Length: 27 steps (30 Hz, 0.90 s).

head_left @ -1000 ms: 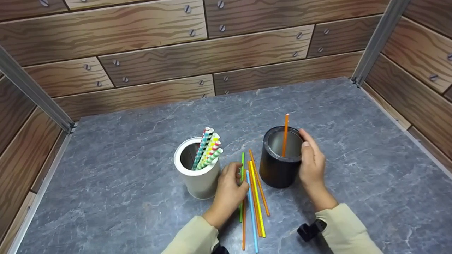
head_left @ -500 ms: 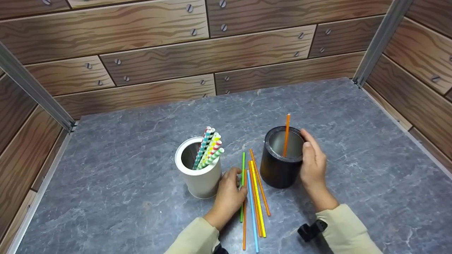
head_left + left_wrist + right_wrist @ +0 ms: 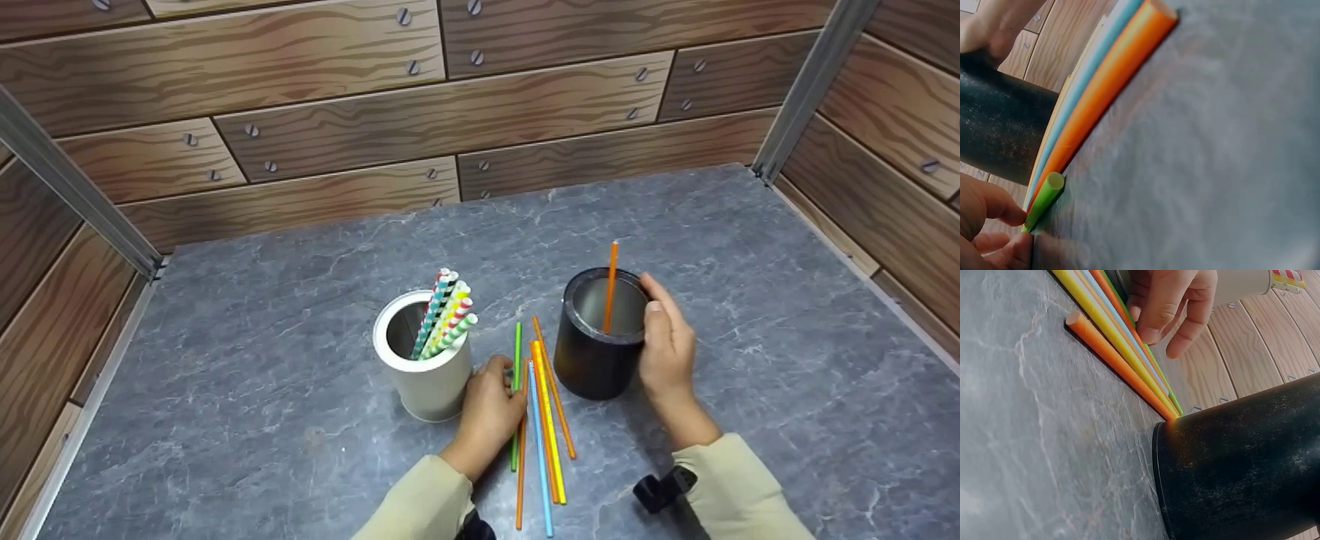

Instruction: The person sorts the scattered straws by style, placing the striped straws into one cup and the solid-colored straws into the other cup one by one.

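My left hand (image 3: 491,409) rests low over a loose bundle of straws. Its thumb and fingertips pinch a green straw (image 3: 1045,197) lying on the table, with an orange straw (image 3: 1112,84) close beside the thumb. My right hand (image 3: 667,352) grips the right side of a black cup (image 3: 596,367), which stands upright with one orange straw (image 3: 611,289) inside. Blue (image 3: 541,457), yellow (image 3: 551,427) and further orange straws lie between the hand and that cup. Left of my left hand stands a white cup (image 3: 431,390) holding several patterned straws (image 3: 448,311).
Grey marbled table (image 3: 285,360) runs under everything. Wood-patterned walls (image 3: 322,142) close off the back and both sides, with metal posts (image 3: 795,97) at the corners. A black strap device (image 3: 664,489) sits at the right wrist.
The upper ends of the blue straw and an orange straw have shifted slightly right beside my left thumb. The left hand has drawn back slightly. My right hand still holds the black cup.
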Each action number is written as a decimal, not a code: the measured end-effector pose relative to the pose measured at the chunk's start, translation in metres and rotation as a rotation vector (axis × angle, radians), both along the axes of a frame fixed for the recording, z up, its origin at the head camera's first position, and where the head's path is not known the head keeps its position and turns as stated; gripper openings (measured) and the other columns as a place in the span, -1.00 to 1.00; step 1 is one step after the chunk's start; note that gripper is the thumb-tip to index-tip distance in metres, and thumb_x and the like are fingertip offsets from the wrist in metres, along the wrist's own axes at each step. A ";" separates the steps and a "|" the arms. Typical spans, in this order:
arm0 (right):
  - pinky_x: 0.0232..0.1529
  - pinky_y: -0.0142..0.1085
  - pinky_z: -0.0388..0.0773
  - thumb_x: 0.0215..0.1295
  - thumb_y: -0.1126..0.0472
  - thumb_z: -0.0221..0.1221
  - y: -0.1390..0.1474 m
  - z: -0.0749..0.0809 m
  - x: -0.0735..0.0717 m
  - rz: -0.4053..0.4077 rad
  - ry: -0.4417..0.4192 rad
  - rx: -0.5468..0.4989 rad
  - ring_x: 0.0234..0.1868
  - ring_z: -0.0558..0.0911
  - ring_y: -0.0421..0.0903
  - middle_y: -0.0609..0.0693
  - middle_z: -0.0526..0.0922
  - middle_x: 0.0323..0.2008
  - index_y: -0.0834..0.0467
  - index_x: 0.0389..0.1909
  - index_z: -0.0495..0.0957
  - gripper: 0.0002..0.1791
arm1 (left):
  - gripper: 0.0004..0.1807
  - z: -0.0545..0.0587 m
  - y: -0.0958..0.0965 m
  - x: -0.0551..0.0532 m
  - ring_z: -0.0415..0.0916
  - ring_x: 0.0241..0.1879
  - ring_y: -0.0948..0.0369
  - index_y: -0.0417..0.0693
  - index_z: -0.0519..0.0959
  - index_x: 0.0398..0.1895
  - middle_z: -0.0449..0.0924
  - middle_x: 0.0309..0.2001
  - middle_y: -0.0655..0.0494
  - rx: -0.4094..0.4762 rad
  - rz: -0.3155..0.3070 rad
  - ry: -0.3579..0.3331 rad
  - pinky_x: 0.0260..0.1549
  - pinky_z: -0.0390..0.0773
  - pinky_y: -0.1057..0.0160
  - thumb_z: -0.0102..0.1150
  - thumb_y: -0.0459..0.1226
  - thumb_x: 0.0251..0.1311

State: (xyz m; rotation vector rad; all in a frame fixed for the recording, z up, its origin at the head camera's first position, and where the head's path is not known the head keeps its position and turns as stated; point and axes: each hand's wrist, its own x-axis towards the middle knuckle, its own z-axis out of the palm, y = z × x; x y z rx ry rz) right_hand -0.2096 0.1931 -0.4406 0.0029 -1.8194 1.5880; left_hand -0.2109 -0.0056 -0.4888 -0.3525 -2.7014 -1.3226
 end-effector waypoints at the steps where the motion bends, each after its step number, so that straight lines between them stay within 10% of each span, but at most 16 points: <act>1: 0.23 -0.50 0.28 0.39 0.33 -0.20 0.000 0.000 0.000 0.002 0.001 0.001 0.17 0.39 -0.36 0.33 0.42 0.15 0.41 0.14 0.39 -0.60 | -0.66 0.000 0.001 0.000 0.35 -0.49 0.25 -0.28 0.49 -0.21 0.49 -0.51 0.07 -0.006 0.009 -0.001 -0.49 0.41 0.33 0.13 -0.49 -0.20; 13: 0.23 -0.50 0.27 0.38 0.33 -0.19 0.001 -0.001 -0.002 -0.018 -0.014 0.002 0.16 0.39 -0.38 0.29 0.44 0.15 0.40 0.14 0.40 -0.60 | -0.87 0.005 0.010 -0.007 0.39 -0.61 0.07 -0.19 0.45 -0.58 0.48 -0.63 -0.06 -0.196 0.059 0.021 -0.64 0.35 0.20 0.12 -0.49 -0.30; 27: 0.23 -0.49 0.28 0.38 0.33 -0.19 0.001 -0.001 -0.001 -0.014 -0.015 0.007 0.17 0.39 -0.35 0.28 0.45 0.15 0.38 0.14 0.41 -0.60 | -0.82 0.006 0.011 -0.008 0.34 -0.65 0.08 -0.10 0.33 -0.68 0.41 -0.69 -0.02 -0.219 0.051 0.033 -0.68 0.28 0.21 0.12 -0.48 -0.34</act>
